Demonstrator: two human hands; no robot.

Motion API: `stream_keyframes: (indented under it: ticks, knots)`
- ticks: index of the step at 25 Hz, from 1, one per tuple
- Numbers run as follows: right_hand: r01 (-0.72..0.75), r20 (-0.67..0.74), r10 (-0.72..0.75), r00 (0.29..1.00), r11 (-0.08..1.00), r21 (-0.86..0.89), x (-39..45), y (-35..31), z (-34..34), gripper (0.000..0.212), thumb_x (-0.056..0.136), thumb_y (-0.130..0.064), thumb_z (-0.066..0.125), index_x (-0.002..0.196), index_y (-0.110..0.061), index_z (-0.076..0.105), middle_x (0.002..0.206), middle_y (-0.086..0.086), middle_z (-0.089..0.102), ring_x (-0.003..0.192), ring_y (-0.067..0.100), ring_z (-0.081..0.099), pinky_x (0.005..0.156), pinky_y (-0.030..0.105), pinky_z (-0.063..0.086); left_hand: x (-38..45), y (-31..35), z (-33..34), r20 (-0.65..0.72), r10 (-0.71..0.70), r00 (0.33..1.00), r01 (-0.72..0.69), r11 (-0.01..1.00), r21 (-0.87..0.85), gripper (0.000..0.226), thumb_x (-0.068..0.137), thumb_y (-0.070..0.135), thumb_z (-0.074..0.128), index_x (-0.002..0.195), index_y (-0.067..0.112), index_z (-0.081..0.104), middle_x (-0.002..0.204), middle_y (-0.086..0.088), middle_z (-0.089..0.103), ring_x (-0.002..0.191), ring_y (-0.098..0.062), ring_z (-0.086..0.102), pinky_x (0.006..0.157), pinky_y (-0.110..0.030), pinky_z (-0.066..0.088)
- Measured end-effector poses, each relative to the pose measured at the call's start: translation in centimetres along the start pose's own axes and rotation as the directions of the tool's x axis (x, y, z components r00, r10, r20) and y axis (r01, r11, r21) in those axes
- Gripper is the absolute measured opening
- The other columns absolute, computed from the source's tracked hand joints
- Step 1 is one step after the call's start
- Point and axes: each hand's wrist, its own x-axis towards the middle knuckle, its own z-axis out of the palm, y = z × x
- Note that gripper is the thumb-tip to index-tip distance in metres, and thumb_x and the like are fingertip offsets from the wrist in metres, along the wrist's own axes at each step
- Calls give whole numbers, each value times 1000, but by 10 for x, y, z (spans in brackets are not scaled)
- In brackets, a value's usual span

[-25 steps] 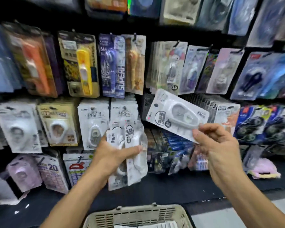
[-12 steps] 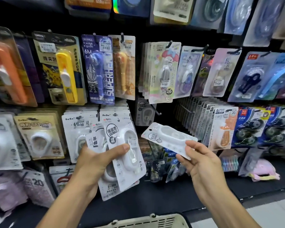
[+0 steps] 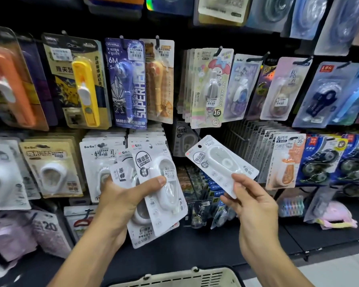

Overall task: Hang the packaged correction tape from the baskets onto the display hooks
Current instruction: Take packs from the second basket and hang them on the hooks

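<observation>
A: What do the hands have right now?

B: The left hand grips a fanned stack of white correction tape packs, thumb curled across the front one. The right hand pinches a single pack by its lower corner, tilted, hang hole up and to the left, in front of the display and not yet on any hook.

A: Where is it likely headed?

B: My guess is the hook in the gap just behind it, where one matching hung pack already sits in shadow.

A: What could spoil that?

B: The grip is at the far end from the hole, so the top could wobble and miss the hook tip. At this tilt the hole doesn't face the hook; the card would need squaring up. And the left stack is held loosely fanned, so a pack could slide out and drop.

A: Anything crowding it?

B: The My Melody pack hangs just above, a dense row of orange-tape packs stands just right, and BoBo packs hang left. The basket rim shows below, between the forearms.
</observation>
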Motion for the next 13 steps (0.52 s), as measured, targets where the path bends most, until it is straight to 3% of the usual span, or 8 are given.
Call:
stream_keyframes:
  ticks: [3,5,7,13]
  knots:
    - [32,-93,-37,995,998,-61,-3,4,1,32,98,-4,62,84,-25,81,95,-1,72,54,9,57,47,20,52,1,-1,-5,-7,3,1000,-3,1000,16,74,38,31,97,108,18,75,101,-8,81,91,-28,79,72,-42,64]
    - [25,-126,-30,992,999,-43,-2,4,0,34,99,-5,60,85,-29,81,89,0,67,50,9,51,42,22,48,1,0,-8,-13,1,1000,-1,1000,20,87,38,33,98,119,16,69,104,-7,81,96,-28,78,89,-50,59]
    - [12,-122,-23,992,996,-86,-1,4,0,31,99,-7,60,88,-27,80,87,2,65,49,8,49,42,23,46,1,0,-9,-20,4,1000,-4,1000,18,91,38,33,99,121,15,68,105,-7,81,97,-28,78,94,-51,56]
    - [-43,-24,39,999,977,-207,-12,15,10,34,95,-9,66,85,-36,81,72,-10,72,48,5,51,45,19,47,-2,-1,-3,25,9,1000,-8,1000,-18,56,42,29,95,96,27,80,100,-8,81,89,-26,79,62,-35,63]
